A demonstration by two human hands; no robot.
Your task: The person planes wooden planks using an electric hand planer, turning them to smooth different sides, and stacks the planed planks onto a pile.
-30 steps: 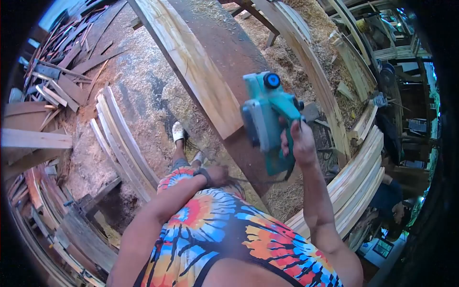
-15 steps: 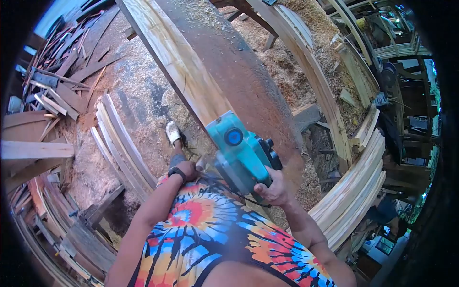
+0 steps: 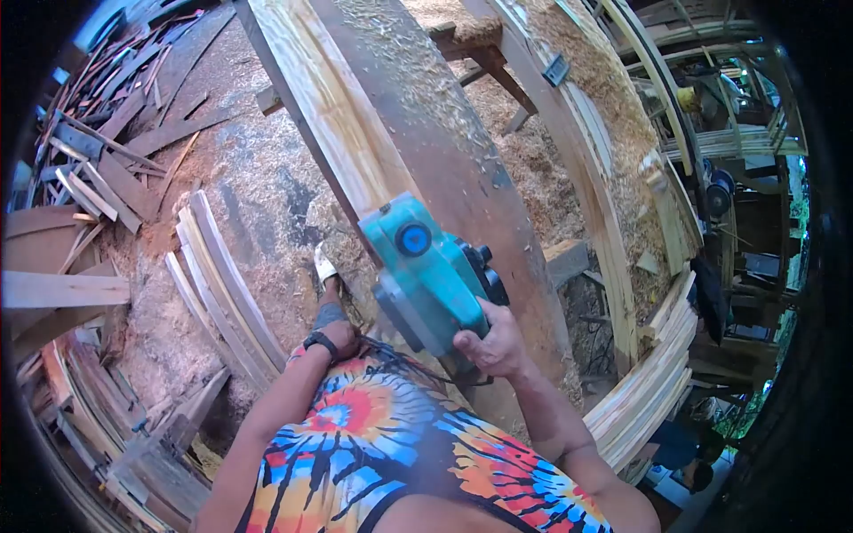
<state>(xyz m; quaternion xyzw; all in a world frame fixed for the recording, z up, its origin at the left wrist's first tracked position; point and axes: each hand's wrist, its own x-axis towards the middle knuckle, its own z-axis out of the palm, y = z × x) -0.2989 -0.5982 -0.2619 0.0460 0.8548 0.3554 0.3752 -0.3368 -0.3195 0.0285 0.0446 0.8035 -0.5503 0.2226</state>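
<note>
A teal power planer (image 3: 431, 271) rests on the near end of a long pale plank (image 3: 342, 98), which lies along the left side of a brown workbench (image 3: 444, 151). My right hand (image 3: 493, 342) is wrapped round the planer's rear handle, thumb on top. My left hand (image 3: 342, 339), with a dark band at the wrist, is held low against the front of my body by the tie-dye shirt; its fingers are curled and mostly hidden, so what they hold, if anything, cannot be made out. A dark cord (image 3: 418, 360) runs between my hands.
Curved boards (image 3: 227, 284) stand at the left, and more are stacked (image 3: 649, 382) at the right. A long beam (image 3: 586, 178) runs beyond the bench. Scrap wood (image 3: 107, 169) lies far left. A person (image 3: 684, 453) is at the lower right. Shavings cover the ground.
The planer in my right hand has moved left from beside the plank onto its near end. My left hand has shifted left, closer to my body.
</note>
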